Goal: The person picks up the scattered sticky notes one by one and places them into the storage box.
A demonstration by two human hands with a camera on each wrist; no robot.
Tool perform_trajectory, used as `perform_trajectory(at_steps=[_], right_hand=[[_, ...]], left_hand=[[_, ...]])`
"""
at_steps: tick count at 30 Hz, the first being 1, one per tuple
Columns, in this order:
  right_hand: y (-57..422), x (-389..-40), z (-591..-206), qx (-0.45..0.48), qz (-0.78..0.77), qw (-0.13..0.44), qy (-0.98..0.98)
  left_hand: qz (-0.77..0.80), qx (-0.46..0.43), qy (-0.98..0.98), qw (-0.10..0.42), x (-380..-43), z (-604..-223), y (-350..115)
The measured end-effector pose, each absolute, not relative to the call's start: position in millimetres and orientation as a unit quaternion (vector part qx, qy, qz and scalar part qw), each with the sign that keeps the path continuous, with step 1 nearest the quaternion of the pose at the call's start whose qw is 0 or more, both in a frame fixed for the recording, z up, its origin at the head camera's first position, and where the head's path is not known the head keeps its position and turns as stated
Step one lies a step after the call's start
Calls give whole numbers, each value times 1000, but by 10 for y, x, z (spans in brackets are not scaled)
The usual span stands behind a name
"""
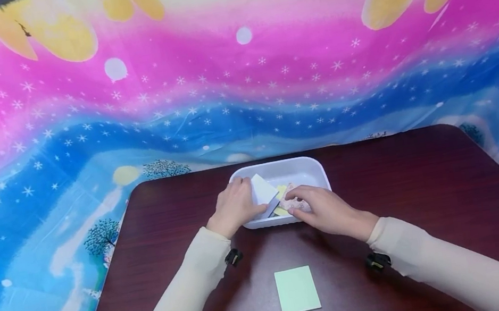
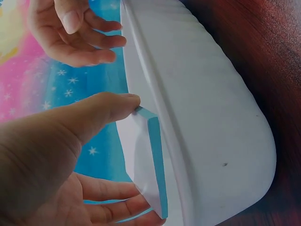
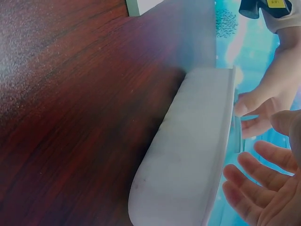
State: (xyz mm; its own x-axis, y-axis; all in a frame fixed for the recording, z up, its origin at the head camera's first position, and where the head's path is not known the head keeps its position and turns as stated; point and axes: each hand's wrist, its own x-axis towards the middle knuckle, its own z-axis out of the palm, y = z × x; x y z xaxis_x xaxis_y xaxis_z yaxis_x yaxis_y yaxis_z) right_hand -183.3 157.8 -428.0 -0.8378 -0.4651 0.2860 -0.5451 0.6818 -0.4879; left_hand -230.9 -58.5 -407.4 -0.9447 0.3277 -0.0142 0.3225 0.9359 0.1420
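Note:
A white plastic tray (image 1: 314,170) stands near the table's far edge. Over its left side my left hand (image 1: 233,207) grips a pale pad of paper with a blue edge (image 2: 155,165), thumb at one corner and fingers along the opposite side. White and bluish surfaces (image 1: 264,190) show beside that hand; whether they are one pad or two I cannot tell. A yellow pad (image 1: 282,210) and a pink patterned pad (image 1: 296,199) lie in the tray, partly covered. My right hand (image 1: 327,209) hovers over the tray's right front, fingers loosely bent with nothing between them.
On the dark wooden table (image 1: 178,198), nearer to me than the tray, lies a light green sticky note pad (image 1: 297,290). A patterned cloth (image 1: 239,87) hangs behind the table. Dark wrist cameras (image 1: 378,261) sit at both cuffs.

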Motion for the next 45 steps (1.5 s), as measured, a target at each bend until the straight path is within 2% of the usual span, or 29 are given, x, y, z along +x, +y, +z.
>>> perform_trajectory(at_steps=[28, 36, 45], right_hand=[[1568, -1820, -4254, 280, 285, 74, -913], [1566, -1820, -4248, 284, 287, 70, -912], [1566, -1816, -4261, 283, 288, 68, -912]], left_hand=[[1, 165, 983, 79, -2459, -4287, -432], [27, 172, 982, 75, -2454, -4313, -446], [28, 182, 982, 47, -2435, -4253, -444]])
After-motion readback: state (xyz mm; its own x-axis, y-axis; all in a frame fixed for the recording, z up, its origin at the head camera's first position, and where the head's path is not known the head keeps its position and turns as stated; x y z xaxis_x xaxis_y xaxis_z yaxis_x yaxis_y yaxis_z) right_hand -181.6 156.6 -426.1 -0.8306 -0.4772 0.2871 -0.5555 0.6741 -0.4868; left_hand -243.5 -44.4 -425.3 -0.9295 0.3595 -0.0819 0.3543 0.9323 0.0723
